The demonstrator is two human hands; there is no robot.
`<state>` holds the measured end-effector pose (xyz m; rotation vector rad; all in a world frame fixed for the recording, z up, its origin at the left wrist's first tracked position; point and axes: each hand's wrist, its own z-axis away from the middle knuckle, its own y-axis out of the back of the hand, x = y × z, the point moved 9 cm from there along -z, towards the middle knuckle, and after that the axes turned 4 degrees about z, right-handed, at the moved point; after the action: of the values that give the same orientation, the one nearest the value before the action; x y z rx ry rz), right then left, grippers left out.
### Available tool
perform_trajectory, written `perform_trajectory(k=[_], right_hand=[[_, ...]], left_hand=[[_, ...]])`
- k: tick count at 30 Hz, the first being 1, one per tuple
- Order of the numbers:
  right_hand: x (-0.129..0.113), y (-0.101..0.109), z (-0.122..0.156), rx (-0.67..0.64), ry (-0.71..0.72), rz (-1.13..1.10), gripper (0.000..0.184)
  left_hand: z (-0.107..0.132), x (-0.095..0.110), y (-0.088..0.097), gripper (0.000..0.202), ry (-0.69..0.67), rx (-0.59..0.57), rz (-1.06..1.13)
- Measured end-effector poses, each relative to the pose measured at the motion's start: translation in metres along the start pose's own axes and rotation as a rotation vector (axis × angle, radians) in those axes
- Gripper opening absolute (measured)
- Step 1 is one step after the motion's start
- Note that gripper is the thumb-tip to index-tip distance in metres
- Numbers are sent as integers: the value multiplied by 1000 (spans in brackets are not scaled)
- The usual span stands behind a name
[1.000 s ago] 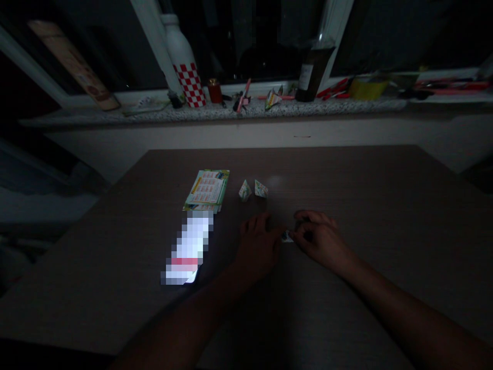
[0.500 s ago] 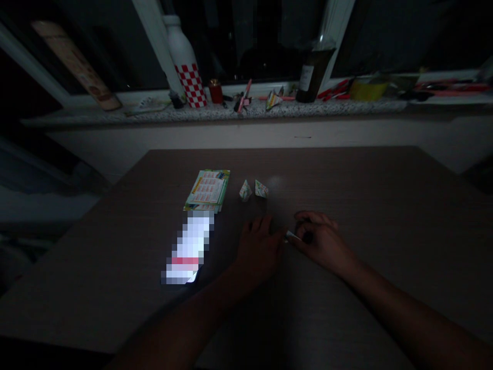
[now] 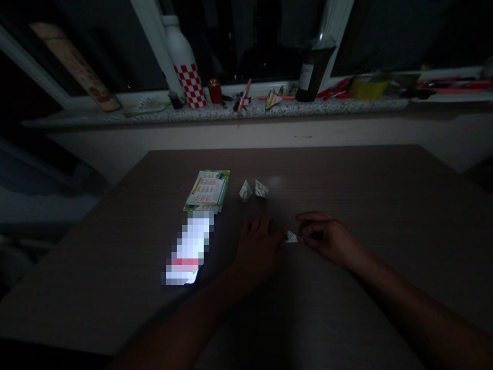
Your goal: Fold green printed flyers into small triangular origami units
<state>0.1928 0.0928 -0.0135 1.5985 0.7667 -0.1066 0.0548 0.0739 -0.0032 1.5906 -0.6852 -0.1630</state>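
Note:
A small folded paper (image 3: 291,237) lies on the table between my two hands, its printed right part showing as a pale triangle. My left hand (image 3: 260,246) is bent over its left end, fingers curled and thumb side pressing it against the tabletop; that end is hidden. At the right tip, my right hand (image 3: 327,236) has thumb and index finger closed together, with the other fingers curved above. Beyond my hands stand two folded paper pieces, the left one (image 3: 245,190) and the right one (image 3: 262,189), close together but apart.
A stack of printed sheets (image 3: 208,190) and a lit phone (image 3: 188,249) lie left of my hands on the wooden table (image 3: 365,180). On the windowsill (image 3: 227,113) stand a checkered bottle (image 3: 188,72), a red jar (image 3: 214,91) and a dark tube (image 3: 310,74).
My right hand has shifted slightly right toward the paper's tip, so more of the folded paper shows. My left hand stays nearly in place.

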Motion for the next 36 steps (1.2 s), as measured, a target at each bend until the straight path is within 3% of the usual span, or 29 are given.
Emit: perform_trajectory(k=[12,21,28,31,36], right_hand=[[-22,-1,6,-6,250,6,15],[-49,20,11,176,334,-20,16],[-66,20,16,188,491,-48,14],[-68,22,17,186,510,-66,11],[-67,26,17,213,503,-73,8]], left_hand=[[-1,1,2,35,-63,-3,68],[-5,5,2,23,-199,-54,153],[0,20,5,17,-296,-125,161],[0,18,12,17,-309,-56,201],[5,17,37,12,-351,205,300]])
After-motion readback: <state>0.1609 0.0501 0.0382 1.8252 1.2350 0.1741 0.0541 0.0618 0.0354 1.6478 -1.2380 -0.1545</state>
